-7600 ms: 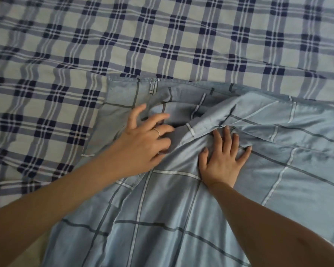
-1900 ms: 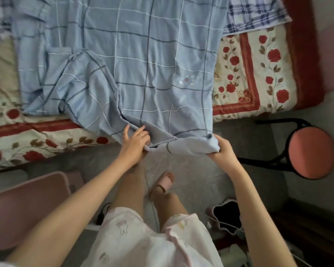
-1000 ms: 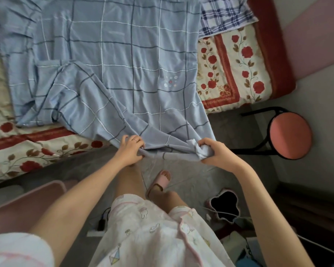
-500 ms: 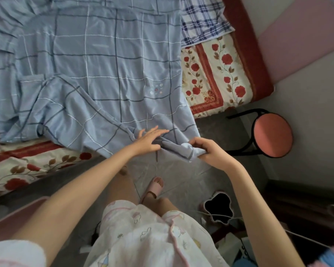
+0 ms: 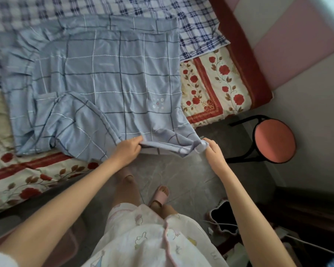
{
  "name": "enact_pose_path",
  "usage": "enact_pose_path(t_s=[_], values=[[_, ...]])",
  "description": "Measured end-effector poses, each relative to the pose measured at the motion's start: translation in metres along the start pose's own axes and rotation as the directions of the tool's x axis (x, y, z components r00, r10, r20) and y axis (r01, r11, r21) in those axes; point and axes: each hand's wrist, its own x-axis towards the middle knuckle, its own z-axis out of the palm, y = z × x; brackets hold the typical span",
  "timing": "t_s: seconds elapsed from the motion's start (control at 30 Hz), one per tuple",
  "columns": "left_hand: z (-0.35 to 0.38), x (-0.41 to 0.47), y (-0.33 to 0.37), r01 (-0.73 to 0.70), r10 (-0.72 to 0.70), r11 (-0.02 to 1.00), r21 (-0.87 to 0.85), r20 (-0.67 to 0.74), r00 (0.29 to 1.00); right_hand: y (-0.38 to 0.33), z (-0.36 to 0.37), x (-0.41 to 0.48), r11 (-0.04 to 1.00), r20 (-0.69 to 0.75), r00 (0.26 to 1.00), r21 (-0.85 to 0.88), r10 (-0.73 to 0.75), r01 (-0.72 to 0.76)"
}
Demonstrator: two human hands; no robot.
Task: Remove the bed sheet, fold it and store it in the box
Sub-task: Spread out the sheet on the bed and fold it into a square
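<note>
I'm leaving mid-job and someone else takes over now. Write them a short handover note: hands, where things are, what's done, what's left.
Left hand grips the near edge of the blue sheet; right hand pinches its bunched near corner.
The sheet lies loosely folded on the floral mattress, near edge lifted over the floor.
Done: sheet loose, partly folded.
Left: finish folding and store it; no box clearly in view.

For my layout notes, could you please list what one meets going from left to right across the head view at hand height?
left hand → right hand, both gripping the blue sheet → red stool
</note>
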Motion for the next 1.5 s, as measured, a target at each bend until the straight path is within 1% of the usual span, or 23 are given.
enact_pose_path(t_s=[0.07, 0.13, 0.17, 0.23, 0.3, 0.4, 0.5, 0.6, 0.67, 0.73, 0.8, 0.83, 0.87, 0.9, 0.97, 1.03, 1.1, 1.17, 1.23, 1.33, 1.4, 1.43, 1.5], values=[[-0.021, -0.013, 0.008, -0.114, 0.114, 0.993, 0.006, -0.099, 0.989, -0.01, 0.001, 0.001, 0.996, -0.108, 0.994, 0.086, 0.012, -0.002], [-0.04, -0.028, 0.017, -0.118, 0.118, 0.993, 0.006, -0.107, 0.987, -0.028, -0.001, -0.002, 0.971, -0.222, 0.975, 0.227, -0.019, 0.071], [-0.045, -0.034, 0.02, -0.107, 0.107, 0.994, 0.004, -0.096, 0.99, -0.039, -0.003, -0.003, 0.957, -0.277, 0.96, 0.269, -0.035, 0.113], [-0.048, -0.047, 0.025, -0.135, 0.142, 0.988, 0.071, -0.101, 0.985, -0.058, -0.005, -0.005, 0.94, -0.349, 0.933, 0.28, -0.089, 0.194], [-0.048, -0.06, 0.03, -0.159, 0.172, 0.978, 0.134, -0.09, 0.981, -0.078, -0.003, -0.01, 0.922, -0.366, 0.916, 0.273, -0.165, 0.276], [-0.053, -0.071, 0.023, -0.067, 0.079, 0.972, 0.224, -0.045, 0.996, -0.101, 0.002, -0.013, 0.904, -0.28, 0.926, 0.271, -0.255, 0.331], [-0.059, -0.075, 0.011, 0.094, -0.109, 0.954, 0.286, 0.037, 0.993, -0.118, 0.002, -0.02, 0.859, -0.197, 0.934, 0.373, -0.296, 0.351], [-0.065, -0.077, -0.004, 0.245, -0.261, 0.912, 0.329, 0.003, 0.965, -0.124, -0.005, -0.018, 0.812, -0.169, 0.942, 0.478, -0.29, 0.336], [-0.073, -0.08, -0.008, 0.297, -0.309, 0.893, 0.338, -0.022, 0.951, -0.127, -0.013, -0.017, 0.809, -0.128, 0.937, 0.475, -0.325, 0.345], [-0.083, -0.082, -0.009, 0.339, -0.351, 0.888, 0.311, -0.019, 0.936, -0.125, -0.019, -0.011, 0.841, -0.006, 0.92, 0.403, -0.393, 0.362], [-0.097, -0.082, -0.008, 0.381, -0.375, 0.892, 0.245, -0.071, 0.924, -0.126, -0.024, -0.005, 0.898, 0.082, 0.909, 0.217, -0.409, 0.384], [-0.105, -0.084, -0.006, 0.402, -0.39, 0.887, 0.227, -0.1, 0.916, -0.127, -0.026, -0.002, 0.914, 0.086, 0.913, 0.121, -0.398, 0.387], [-0.111, -0.088, -0.006, 0.405, -0.386, 0.884, 0.234, -0.122, 0.914, -0.127, -0.026, 0.002, 0.922, 0.061, 0.921, 0.066, -0.385, 0.381], [-0.115, -0.093, -0.004, 0.39, -0.366, 0.886, 0.252, -0.14, 0.92, -0.125, -0.027, 0.004, 0.93, 0.018, 0.931, 0.06, -0.365, 0.363], [-0.117, -0.108, -0.002, 0.338, -0.293, 0.907, 0.252, -0.201, 0.935, -0.117, -0.025, 0.007, 0.93, -0.078, 0.945, 0.165, -0.319, 0.328], [-0.117, -0.118, 0.004, 0.252, -0.18, 0.936, 0.245, -0.281, 0.943, -0.113, -0.02, 0.004, 0.908, -0.17, 0.95, 0.291, -0.26, 0.301], [-0.12, -0.122, 0.013, 0.168, -0.077, 0.95, 0.262, -0.325, 0.943, -0.116, -0.019, -0.002, 0.872, -0.267, 0.932, 0.359, -0.246, 0.333], [-0.121, -0.123, 0.019, 0.14, -0.036, 0.949, 0.281, -0.347, 0.937, -0.123, -0.023, -0.003, 0.84, -0.347, 0.892, 0.355, -0.29, 0.411], [-0.117, -0.125, 0.017, 0.121, -0.019, 0.947, 0.297, -0.324, 0.946, -0.127, -0.028, -0.001, 0.83, -0.38, 0.851, 0.284, -0.362, 0.48], [-0.112, -0.125, 0.015, 0.017, 0.108, 0.886, 0.464, -0.242, 0.964, -0.136, -0.036, 0.004, 0.824, -0.389, 0.816, 0.204, -0.427, 0.529], [-0.113, -0.123, 0.019, -0.011, 0.152, 0.868, 0.497, -0.244, 0.958, -0.148, -0.041, 0.004, 0.785, -0.396, 0.776, 0.184, -0.492, 0.592], [-0.113, -0.123, 0.021, -0.008, 0.153, 0.864, 0.503, -0.248, 0.957, -0.155, -0.042, 0.004, 0.769, -0.401, 0.761, 0.185, -0.51, 0.612], [-0.112, -0.122, 0.025, 0.025, 0.128, 0.862, 0.507, -0.265, 0.956, -0.166, -0.044, 0.003, 0.757, -0.407, 0.756, 0.202, -0.512, 0.621]])
